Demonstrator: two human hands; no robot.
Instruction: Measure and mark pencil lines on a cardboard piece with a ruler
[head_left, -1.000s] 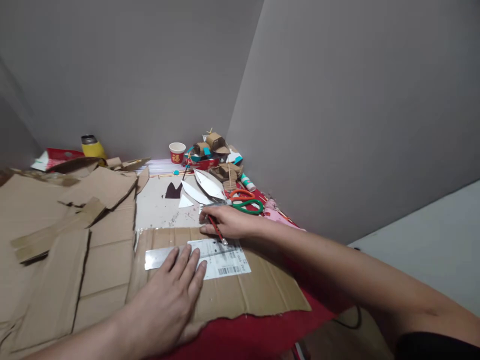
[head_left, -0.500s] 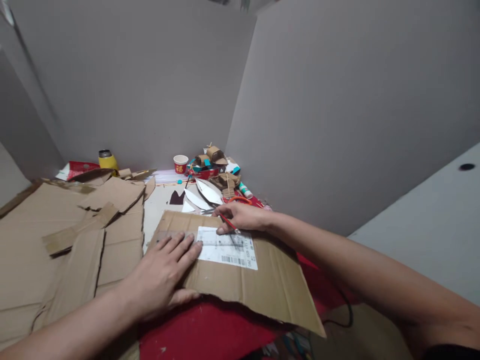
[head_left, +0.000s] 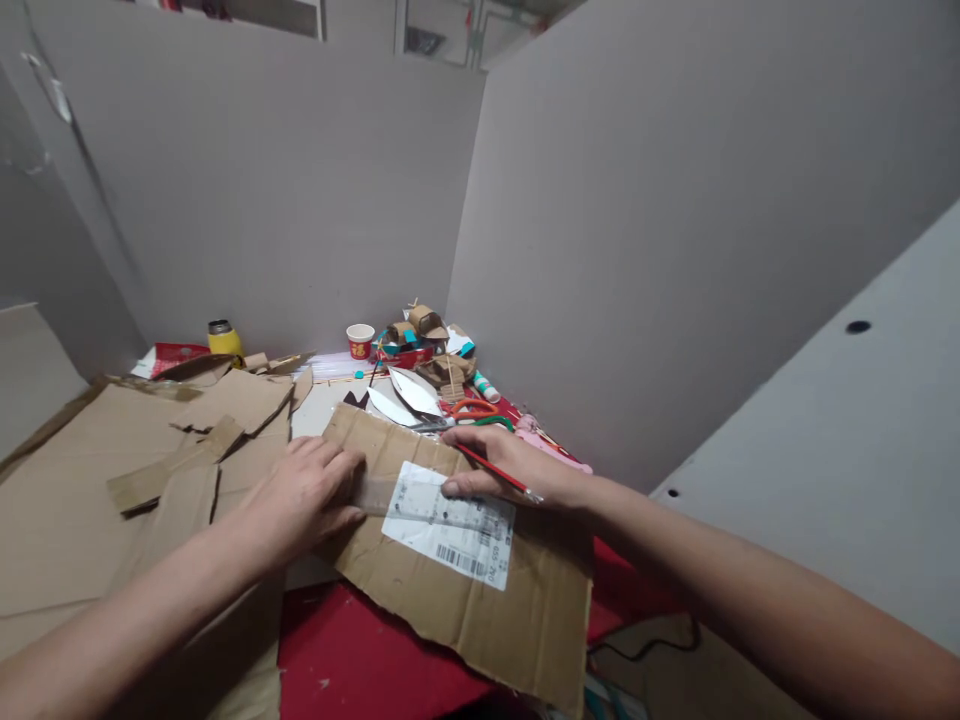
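A piece of brown cardboard [head_left: 525, 610] with a white printed label [head_left: 457, 560] lies tilted in front of me. Across it runs a clear ruler [head_left: 379, 494], partly over the label. At the cardboard's left side, my left hand [head_left: 311, 490] is closed on the ruler's end, with fingers and thumb curled there. My right hand [head_left: 499, 465] is at the cardboard's far edge, its thumb on top over the label. Between its fingers it holds a red pencil [head_left: 495, 466], which points away from me, its tip hidden.
Large cardboard sheets and scraps [head_left: 90, 480] cover the left side. Behind the hands lie scissors [head_left: 476, 410] with orange and green handles and white leaf-shaped pieces [head_left: 412, 392]. Farther back are a paper cup [head_left: 360, 342], a yellow bottle [head_left: 223, 340] and cardboard models [head_left: 424, 325]. Grey partitions enclose the table.
My left hand has gone from lying flat on the cardboard to gripping the ruler's left end. The cardboard has turned clockwise, its near right corner swinging toward me. The view has tilted up.
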